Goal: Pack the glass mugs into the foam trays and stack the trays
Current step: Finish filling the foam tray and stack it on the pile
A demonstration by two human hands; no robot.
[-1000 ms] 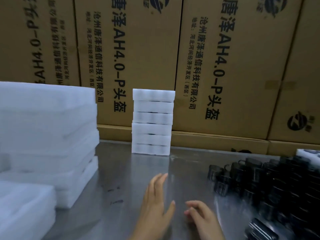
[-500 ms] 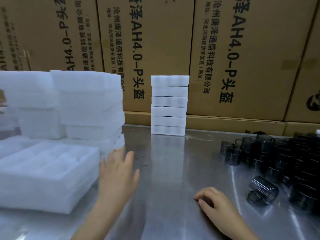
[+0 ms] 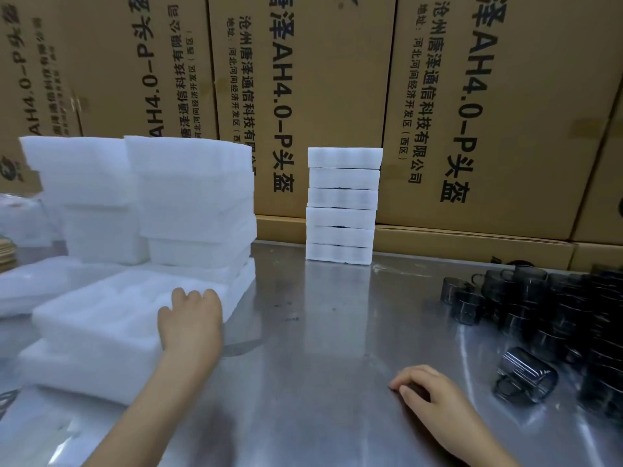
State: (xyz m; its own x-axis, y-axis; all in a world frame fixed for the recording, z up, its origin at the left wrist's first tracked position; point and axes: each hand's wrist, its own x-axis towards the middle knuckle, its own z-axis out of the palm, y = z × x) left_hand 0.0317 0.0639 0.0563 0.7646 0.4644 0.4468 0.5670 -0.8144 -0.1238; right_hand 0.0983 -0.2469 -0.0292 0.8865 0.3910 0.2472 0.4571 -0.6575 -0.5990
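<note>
A wall of tall brown cardboard cartons (image 3: 303, 96) printed with black Chinese text and "AH4.0-P" fills the background, standing along the far edge of the brushed-steel worktop (image 3: 320, 332). On the left of the worktop rise two high, slightly ragged piles of empty white foam trays (image 3: 195, 197), side by side, with more flat foam sheets lying in front of them. At the far middle, against the cartons, stands a neat narrow stack of six closed white foam trays (image 3: 342, 205), with dark slivers showing in some of the seams.

On the right edge sits a dense cluster of dark smoked-glass mugs (image 3: 556, 305) with handles, packed close together — too blurred to count. One ribbed glass mug (image 3: 526, 379) lies on its side just in front of the cluster, apart from it.

Nearest on the left, a white foam tray with moulded pockets (image 3: 101, 315) rests on top of another foam tray; its pockets hold nothing visible. The left hand (image 3: 190, 321) grips this tray's right-hand corner, fingers curled over the rim and into the tray, the forearm reaching in from below. The right hand (image 3: 428, 389) rests on the bare worktop — fingers loosely curled, tips touching the steel, holding nothing — near the lone lying mug but not touching it.
</note>
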